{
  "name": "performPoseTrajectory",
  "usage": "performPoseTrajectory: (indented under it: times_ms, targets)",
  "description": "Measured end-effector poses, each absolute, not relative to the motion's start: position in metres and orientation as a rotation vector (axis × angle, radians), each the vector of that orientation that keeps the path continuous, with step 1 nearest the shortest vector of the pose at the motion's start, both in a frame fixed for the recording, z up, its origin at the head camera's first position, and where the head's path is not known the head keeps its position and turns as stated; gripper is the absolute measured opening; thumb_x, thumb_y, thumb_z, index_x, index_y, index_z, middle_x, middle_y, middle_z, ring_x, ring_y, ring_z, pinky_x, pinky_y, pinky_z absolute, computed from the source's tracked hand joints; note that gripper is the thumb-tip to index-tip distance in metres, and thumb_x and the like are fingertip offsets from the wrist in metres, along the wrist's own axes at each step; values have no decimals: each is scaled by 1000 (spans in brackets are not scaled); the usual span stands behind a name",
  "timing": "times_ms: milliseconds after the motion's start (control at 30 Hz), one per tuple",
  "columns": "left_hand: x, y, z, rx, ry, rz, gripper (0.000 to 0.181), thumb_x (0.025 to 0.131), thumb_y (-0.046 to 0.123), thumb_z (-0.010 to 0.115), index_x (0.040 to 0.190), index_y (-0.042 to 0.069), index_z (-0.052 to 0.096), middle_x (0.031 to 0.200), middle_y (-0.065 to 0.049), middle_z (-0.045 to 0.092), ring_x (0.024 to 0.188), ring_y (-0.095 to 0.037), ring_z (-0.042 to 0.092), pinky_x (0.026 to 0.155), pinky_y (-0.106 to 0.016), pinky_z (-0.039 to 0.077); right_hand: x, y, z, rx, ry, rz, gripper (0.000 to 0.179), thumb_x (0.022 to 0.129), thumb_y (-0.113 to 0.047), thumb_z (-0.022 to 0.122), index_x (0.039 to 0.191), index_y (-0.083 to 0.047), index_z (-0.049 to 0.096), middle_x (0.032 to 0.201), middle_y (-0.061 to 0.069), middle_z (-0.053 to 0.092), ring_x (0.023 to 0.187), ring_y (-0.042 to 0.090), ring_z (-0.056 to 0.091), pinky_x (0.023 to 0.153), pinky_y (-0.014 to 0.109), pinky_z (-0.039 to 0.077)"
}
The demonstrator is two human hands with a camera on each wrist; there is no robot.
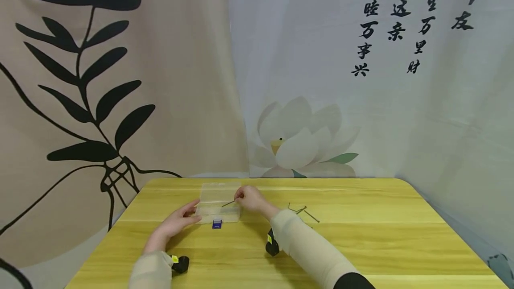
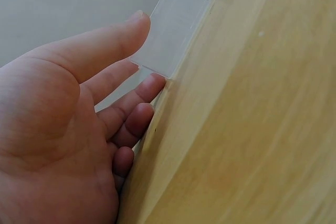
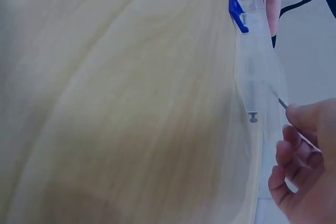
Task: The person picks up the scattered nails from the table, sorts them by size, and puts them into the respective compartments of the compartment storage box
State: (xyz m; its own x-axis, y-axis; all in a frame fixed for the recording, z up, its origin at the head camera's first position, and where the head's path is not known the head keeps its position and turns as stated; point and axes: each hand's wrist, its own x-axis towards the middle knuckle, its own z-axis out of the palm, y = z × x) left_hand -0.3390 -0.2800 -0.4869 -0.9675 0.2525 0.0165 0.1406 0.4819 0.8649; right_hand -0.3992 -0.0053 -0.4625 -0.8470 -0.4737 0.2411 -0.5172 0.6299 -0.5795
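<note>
A clear plastic box stands with its lid raised at the back and a blue latch at the front. My left hand holds the box's left end, the thumb near the front corner and the fingers along the side. In the left wrist view, that thumb overlaps the clear wall. My right hand pinches a long thin dark nail between thumb and fingertips, slanting down to the left over the box. In the right wrist view, part of the nail shows beyond the fingertips.
Several more nails lie loosely on the wooden table, to the right of the box and beyond the right forearm. Black wrist devices are strapped at both sleeves. A printed curtain hangs behind the table.
</note>
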Motion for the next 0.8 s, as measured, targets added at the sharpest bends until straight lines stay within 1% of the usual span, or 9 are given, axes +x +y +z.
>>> performPoseTrajectory:
  times_ms: [200, 367, 467, 633, 733, 800]
  targets:
    - [-339, -280, -486, 346, 2584, 1525, 70, 93, 22, 67, 150, 1, 32, 141, -31, 40, 130, -45, 35, 104, -57, 29, -401, -8, -462, 847, -2793, 983, 6, 90, -3, 64, 89, -6, 70, 86, 0, 64, 78, 10, 51, 74, 26, 44]
    - [-340, -278, -486, 335, 2572, 1535, 70, 93, 22, 67, 150, 1, 32, 140, -30, 41, 129, -44, 36, 103, -57, 30, -401, -2, -461, 853, -2797, 986, 10, 90, -2, 62, 94, -4, 71, 90, 2, 64, 82, 13, 53, 77, 30, 45]
    - [-341, -276, -488, 349, 2577, 1522, 70, 93, 23, 67, 150, 1, 32, 140, -30, 40, 128, -45, 36, 103, -57, 30, -402, 10, -459, 835, -2805, 986, 12, 92, -5, 61, 98, -5, 72, 93, 1, 65, 86, 14, 55, 79, 32, 45]
    - [-343, -280, -489, 366, 2597, 1497, 68, 94, 23, 66, 150, 1, 33, 141, -32, 39, 127, -46, 36, 101, -58, 31, -405, 35, -450, 831, -2800, 1027, 14, 95, -9, 60, 102, -4, 72, 97, 2, 65, 88, 16, 56, 77, 33, 46]
    - [-344, -282, -489, 378, 2604, 1482, 69, 94, 23, 65, 150, 1, 32, 141, -32, 39, 127, -46, 36, 101, -58, 32, -405, 55, -442, 853, -2769, 1039, 15, 95, -8, 60, 101, -2, 71, 97, 3, 65, 88, 17, 56, 75, 34, 46]
    - [-343, -282, -488, 391, 2604, 1473, 69, 94, 23, 65, 150, 1, 31, 140, -32, 39, 127, -46, 36, 101, -58, 32, -405, 70, -437, 847, -2751, 1030, 13, 95, -9, 60, 100, -4, 72, 96, 2, 65, 86, 15, 56, 74, 32, 46]
